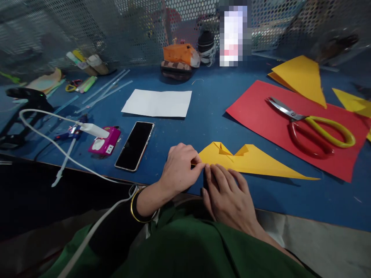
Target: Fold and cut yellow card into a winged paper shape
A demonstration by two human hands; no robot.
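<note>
A folded sheet of yellow paper (255,160) lies near the table's front edge, with two small raised flaps along its far side and a long point to the right. My left hand (181,166) pinches its left end between thumb and forefinger. Beside it, my right hand (228,189) lies over the paper's near edge, fingers stretched out and fingertips touching the paper close to the left thumb. The bit of paper under the fingers is hidden.
Red paper (252,112) bears scissors (304,119) at the right; more folded yellow paper (304,77) is behind. White paper (158,103), a phone (135,146), a magenta power adapter (106,142) with a white cable and a glue gun (72,130) lie to the left.
</note>
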